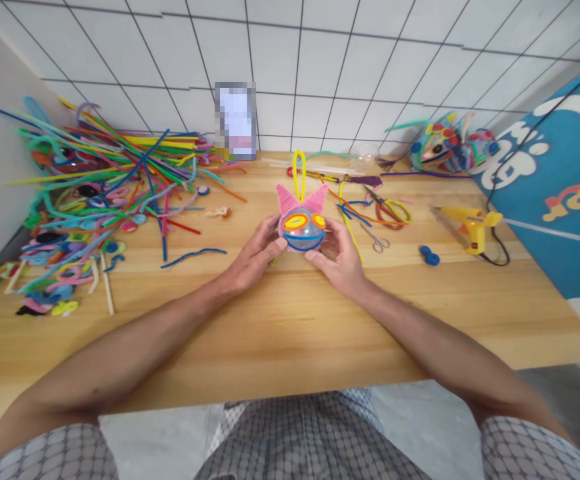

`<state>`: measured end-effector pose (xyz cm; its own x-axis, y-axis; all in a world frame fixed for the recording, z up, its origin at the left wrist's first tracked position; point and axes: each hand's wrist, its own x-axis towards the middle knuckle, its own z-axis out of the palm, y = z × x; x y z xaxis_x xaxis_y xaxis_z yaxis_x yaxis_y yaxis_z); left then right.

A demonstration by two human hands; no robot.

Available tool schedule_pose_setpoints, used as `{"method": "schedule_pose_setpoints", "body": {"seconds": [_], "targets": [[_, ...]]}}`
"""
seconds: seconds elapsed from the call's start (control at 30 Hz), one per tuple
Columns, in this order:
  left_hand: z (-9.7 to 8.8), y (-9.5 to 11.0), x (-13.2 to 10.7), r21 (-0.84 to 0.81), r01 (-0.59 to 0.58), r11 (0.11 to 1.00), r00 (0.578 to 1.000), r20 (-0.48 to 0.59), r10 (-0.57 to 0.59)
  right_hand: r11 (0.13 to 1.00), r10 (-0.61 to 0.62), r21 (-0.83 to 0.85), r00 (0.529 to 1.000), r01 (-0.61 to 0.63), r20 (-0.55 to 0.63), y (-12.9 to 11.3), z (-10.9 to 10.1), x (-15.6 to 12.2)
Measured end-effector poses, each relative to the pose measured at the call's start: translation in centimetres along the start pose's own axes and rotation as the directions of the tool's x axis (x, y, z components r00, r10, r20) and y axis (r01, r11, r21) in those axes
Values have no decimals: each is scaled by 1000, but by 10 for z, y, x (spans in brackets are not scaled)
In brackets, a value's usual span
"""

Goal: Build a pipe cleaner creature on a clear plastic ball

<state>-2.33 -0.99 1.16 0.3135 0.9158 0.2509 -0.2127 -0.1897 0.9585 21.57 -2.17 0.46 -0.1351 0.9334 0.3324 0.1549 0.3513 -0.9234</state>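
Between my two hands is a clear ball ornament [304,241] with pink pipe-cleaner ears, orange and yellow oval eyes and a blue band across it. A yellow pipe-cleaner loop [299,175] rises from its top. My left hand [259,251] is closed around the ball's left side, thumb at the front. On the opposite side my right hand [341,258] grips it the same way, its thumb near the lower edge. The ball's back and the fingers behind it are hidden.
Pipe cleaners [135,160] and craft pieces heap at the left. A phone [236,121] leans on the tiled wall. Rightward lie yellow-handled scissors [393,210], small scissors [377,241], a blue coil [429,255] and a yellow glue gun [470,225]. Decorated ornaments [440,148] stand behind.
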Motion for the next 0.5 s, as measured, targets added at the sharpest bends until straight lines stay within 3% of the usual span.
{"method": "schedule_pose_setpoints", "body": {"seconds": [0.5], "targets": [[2,3,-6,94,6,996,1000,12,-7,997,-15,-83,998,9,-65,3,6,-5]]}}
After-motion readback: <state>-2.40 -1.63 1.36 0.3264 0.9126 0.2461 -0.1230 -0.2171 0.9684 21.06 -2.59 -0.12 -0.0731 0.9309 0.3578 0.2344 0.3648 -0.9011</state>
